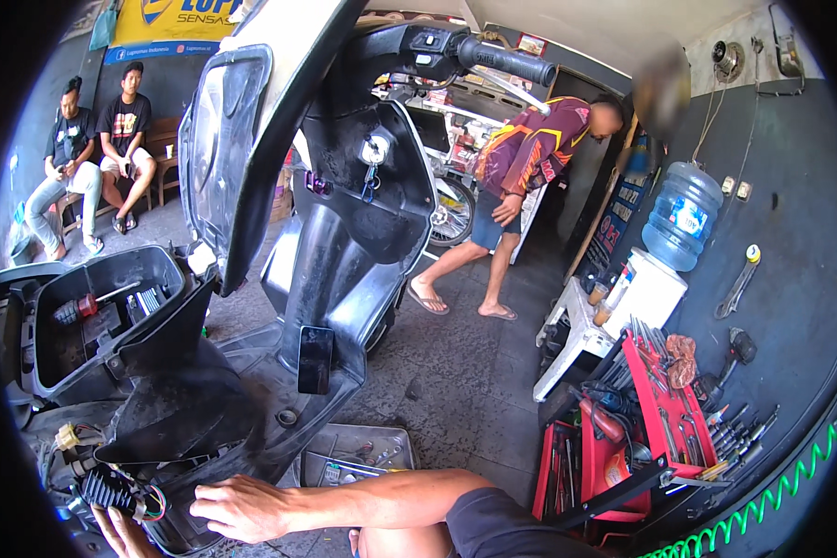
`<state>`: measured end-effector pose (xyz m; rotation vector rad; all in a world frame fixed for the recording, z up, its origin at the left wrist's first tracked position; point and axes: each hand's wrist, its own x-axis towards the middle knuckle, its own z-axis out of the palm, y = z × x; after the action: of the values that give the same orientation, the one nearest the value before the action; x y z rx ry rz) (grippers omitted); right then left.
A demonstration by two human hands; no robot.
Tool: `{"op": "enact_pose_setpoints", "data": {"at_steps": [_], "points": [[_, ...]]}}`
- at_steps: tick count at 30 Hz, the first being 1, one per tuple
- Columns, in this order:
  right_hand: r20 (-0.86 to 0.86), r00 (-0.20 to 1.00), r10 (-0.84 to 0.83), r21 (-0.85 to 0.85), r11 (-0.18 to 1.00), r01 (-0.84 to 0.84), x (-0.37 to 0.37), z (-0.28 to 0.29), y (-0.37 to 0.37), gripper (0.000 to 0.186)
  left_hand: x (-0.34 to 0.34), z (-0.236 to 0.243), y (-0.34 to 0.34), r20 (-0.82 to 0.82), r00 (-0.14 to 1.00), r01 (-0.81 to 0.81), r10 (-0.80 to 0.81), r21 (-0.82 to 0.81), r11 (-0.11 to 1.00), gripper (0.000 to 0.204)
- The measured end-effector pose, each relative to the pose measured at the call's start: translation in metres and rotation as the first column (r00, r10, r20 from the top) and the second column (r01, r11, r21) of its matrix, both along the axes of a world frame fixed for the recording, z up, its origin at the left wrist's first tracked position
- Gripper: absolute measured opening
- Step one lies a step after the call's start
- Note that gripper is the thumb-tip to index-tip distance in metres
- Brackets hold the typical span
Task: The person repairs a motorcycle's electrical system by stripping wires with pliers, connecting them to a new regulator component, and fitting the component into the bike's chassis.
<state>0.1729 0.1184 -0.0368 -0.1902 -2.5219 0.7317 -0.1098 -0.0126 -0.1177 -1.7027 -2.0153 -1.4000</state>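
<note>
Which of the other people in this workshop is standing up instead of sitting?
The person in the maroon and yellow patterned shirt, bent forward on both feet beyond the scooter. The two people in dark shirts at far left sit side by side on a bench.

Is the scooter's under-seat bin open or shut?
Open: the bin shows its inside, with a red-handled screwdriver lying in it.

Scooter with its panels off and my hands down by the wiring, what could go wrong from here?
The right hand rests on the black body panel beside loose wires and a connector; a tug might pinch or unplug them. The left hand is mostly hidden under the finned part, so fingers could catch unseen. The phone propped on the footboard could slip if the scooter shifts.
</note>
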Motion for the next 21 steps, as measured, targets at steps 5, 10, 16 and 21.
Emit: {"op": "enact_pose_setpoints", "data": {"at_steps": [5,10,16,21], "points": [[-0.009,1.000,0.019,0.057,0.998,-0.018,-0.002,-0.004,-0.001,0.022,0.006,0.003,-0.010,-0.115,0.981,-0.175,0.159,-0.147,0.974,0.050],[0.024,1.000,0.011,0.058,0.998,-0.013,-0.001,-0.005,-0.005,0.020,0.068,0.065,-0.002,0.687,0.718,-0.055,0.115,-0.109,0.993,0.054],[0.009,0.998,0.066,0.021,0.998,-0.066,-0.014,0.003,-0.013,0.018,0.035,0.038,-0.019,0.428,0.901,-0.008,0.075,-0.157,0.988,0.073],[-0.016,0.996,0.091,-0.001,0.996,-0.091,-0.019,0.002,-0.018,0.016,0.062,0.082,-0.025,0.652,0.753,0.000,0.090,-0.138,0.990,0.079]]}}
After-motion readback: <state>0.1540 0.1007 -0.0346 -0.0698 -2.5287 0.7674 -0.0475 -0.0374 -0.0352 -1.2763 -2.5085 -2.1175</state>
